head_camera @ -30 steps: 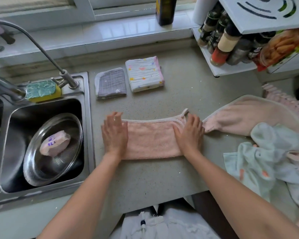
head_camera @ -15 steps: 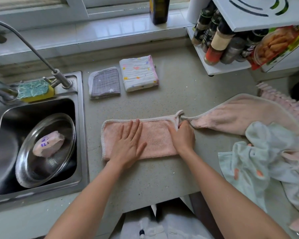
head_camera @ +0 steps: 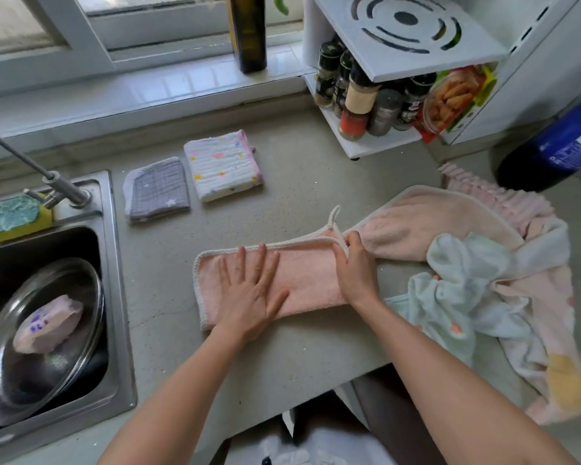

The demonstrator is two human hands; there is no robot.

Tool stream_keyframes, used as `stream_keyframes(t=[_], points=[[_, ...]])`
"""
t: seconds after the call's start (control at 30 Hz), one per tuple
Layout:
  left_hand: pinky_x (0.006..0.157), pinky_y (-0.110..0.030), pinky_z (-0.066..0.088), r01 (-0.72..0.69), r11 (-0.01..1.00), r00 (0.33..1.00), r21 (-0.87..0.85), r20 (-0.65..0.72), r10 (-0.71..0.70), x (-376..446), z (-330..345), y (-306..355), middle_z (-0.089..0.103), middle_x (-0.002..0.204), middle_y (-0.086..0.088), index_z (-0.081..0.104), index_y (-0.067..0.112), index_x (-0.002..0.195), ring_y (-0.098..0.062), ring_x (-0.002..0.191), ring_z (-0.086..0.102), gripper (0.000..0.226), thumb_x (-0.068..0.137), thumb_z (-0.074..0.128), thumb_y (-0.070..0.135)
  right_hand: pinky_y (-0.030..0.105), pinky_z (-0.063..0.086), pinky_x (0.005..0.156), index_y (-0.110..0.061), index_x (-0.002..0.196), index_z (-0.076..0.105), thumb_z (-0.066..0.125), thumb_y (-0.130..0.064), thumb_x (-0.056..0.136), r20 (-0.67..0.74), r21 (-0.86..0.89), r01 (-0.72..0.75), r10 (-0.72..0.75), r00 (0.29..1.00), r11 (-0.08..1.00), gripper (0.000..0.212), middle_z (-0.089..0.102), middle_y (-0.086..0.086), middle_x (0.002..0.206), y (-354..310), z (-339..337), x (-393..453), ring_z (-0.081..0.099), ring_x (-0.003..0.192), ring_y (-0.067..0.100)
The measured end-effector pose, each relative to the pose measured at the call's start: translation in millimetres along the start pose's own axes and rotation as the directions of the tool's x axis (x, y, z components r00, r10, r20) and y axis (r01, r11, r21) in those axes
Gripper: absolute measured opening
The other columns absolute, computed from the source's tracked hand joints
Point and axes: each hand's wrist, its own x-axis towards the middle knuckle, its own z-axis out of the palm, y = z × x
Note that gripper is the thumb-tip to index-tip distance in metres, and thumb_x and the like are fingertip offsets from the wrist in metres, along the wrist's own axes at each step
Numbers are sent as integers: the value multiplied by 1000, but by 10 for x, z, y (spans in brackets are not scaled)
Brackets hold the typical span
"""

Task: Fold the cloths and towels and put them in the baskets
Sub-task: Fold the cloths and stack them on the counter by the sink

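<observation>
Here left hand point(head_camera: 249, 293) flattens pink towel point(head_camera: 302, 280); right hand point(head_camera: 356, 266) pinches its edge.

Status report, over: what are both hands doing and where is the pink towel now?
Left hand flat on pink towel. Right hand pinches its right end. Towel half folded on counter. Unfolded pile touches right side.

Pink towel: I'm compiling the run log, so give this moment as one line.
step: folding | left hand: flat on pink towel | right hand: pinching its right edge | folded cloths: two on counter
</observation>
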Motion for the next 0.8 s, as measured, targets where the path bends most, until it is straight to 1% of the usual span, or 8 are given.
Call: stream_keyframes(t=[0.1, 0.17, 0.27, 0.33, 0.4, 0.47, 0.63, 0.8], points=[[108, -45, -27, -35, 995, 999, -92, 35, 39, 28, -28, -48, -27, 154, 9, -13, 35, 149, -26, 141, -29, 91, 71, -15, 81, 38, 32, 63, -4, 94, 48, 54, -27, 95, 13, -33, 35, -35, 999, 999, 24, 64, 19, 86, -76, -45, 4, 57, 80, 37], [115, -38, -15, -10, 921, 1000, -390, -20, 2, 30, -160, -109, -7, 159, 5, 12, 25, 152, -19, 146, -13, 88, 81, 2, 75, 36, 31, 60, -8, 87, 49, 58, -30, 93, 0, -16, 26, -26, 1000, 1000, 24, 62, 11, 80, -169, -87, 14, 54, 75, 31], [108, -22, 23, 96, 567, 864, -818, -214, -456, -60, -416, -227, 48, 140, -9, 58, 10, 126, -22, 133, 40, 49, 100, 26, 36, 34, 39, 63, -11, 81, 53, 67, -30, 86, 2, 152, -39, 39, 999, 988, 24, 61, 3, 76, -388, -66, 32, 54, 72, 22], [97, -31, 40, 235, 234, 690, -943, -8, -724, -103, -535, -374, 62, 119, -11, 66, 14, 108, -25, 111, 55, 41, 101, 30, 31, 34, 45, 71, -10, 92, 57, 70, -24, 82, 28, 256, -87, 82, 996, 963, 22, 65, 5, 83, -572, 52, 8, 59, 77, 23], [93, -39, 47, 301, -117, 626, -946, 289, -724, -139, -625, -537, 65, 113, -14, 64, 13, 97, -26, 98, 59, 44, 101, 28, 39, 35, 47, 72, -9, 103, 59, 70, -19, 79, 76, 296, -72, 52, 996, 953, 28, 66, 5, 82, -774, 206, -86, 60, 76, 21], [91, -37, 45, 342, -333, 649, -879, 477, -593, -221, -702, -629, 62, 109, -13, 59, 5, 107, -25, 98, 57, 56, 102, 23, 46, 33, 47, 69, -10, 102, 64, 70, -16, 78, 137, 301, -24, -18, 990, 953, 26, 65, 1, 73, -950, 393, -223, 59, 70, 17], [101, -37, 39, 376, -456, 707, -807, 568, -421, -410, -804, -673, 55, 126, -17, 50, -4, 128, -31, 123, 50, 68, 101, 21, 51, 33, 52, 67, -14, 84, 69, 64, -20, 77, 216, 144, 164, -193, 957, 976, 10, 71, 4, 81, -1182, 909, -511, 66, 76, 22], [106, -41, 40, 380, -491, 722, -784, 583, -372, -457, -730, -811, 57, 127, -19, 50, -4, 127, -30, 120, 53, 68, 101, 21, 52, 31, 43, 64, -16, 91, 65, 55, -30, 92, 319, -23, 261, -240, 917, 965, 17, 66, 1, 91, -1230, 1185, -750, 61, 82, 21]])
